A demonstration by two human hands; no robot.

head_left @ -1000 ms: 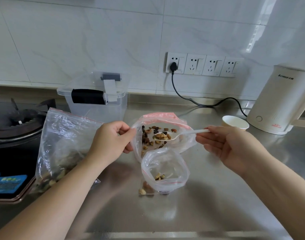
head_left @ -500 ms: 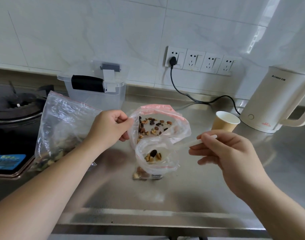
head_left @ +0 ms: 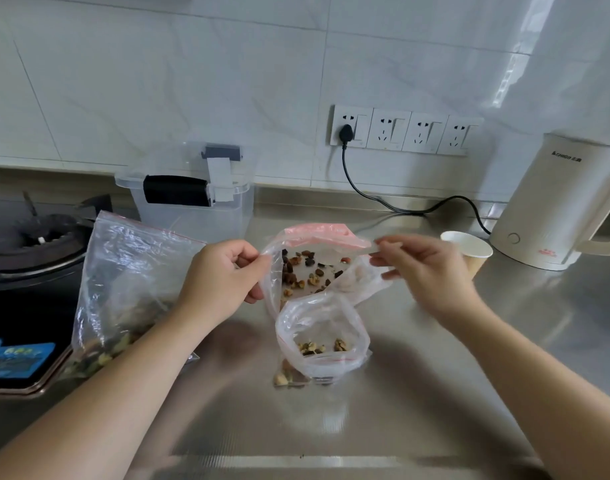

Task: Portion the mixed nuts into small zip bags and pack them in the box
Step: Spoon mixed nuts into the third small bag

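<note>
- Stainless-steel worktop [head_left: 435, 393] ran beneath a white marble-tiled wall carrying a row of sockets [head_left: 405, 130], one with a black plug and cord [head_left: 383, 202] in it
- Left hand [head_left: 224, 275] pinched the left edge of the large zip bag [head_left: 317, 268] between thumb and curled fingers
- Right hand [head_left: 421, 268] pinched the bag's right edge, near the pink zip strip [head_left: 326, 235], so that the mouth was held wide between the two hands
- Mixed nuts [head_left: 305, 273] lay scattered inside the large bag, visible through its open mouth
- Small zip bag [head_left: 322, 332] stood open on the worktop just in front of the large bag, touching it, with a few nuts [head_left: 322, 346] in its bottom
- More nuts showed at the foot of the small bag; whether they lay inside another bag could not be told
- Second large clear bag [head_left: 123, 278], with nuts in its lower part, leaned at the left beside the left forearm
- Clear plastic box [head_left: 192, 195] with a dark handle stood at the back left against the wall
- Paper cup [head_left: 469, 249] stood just behind the right hand, near a cream electric kettle [head_left: 559, 202]
- Gas hob [head_left: 30, 244] occupied the far left edge
</note>
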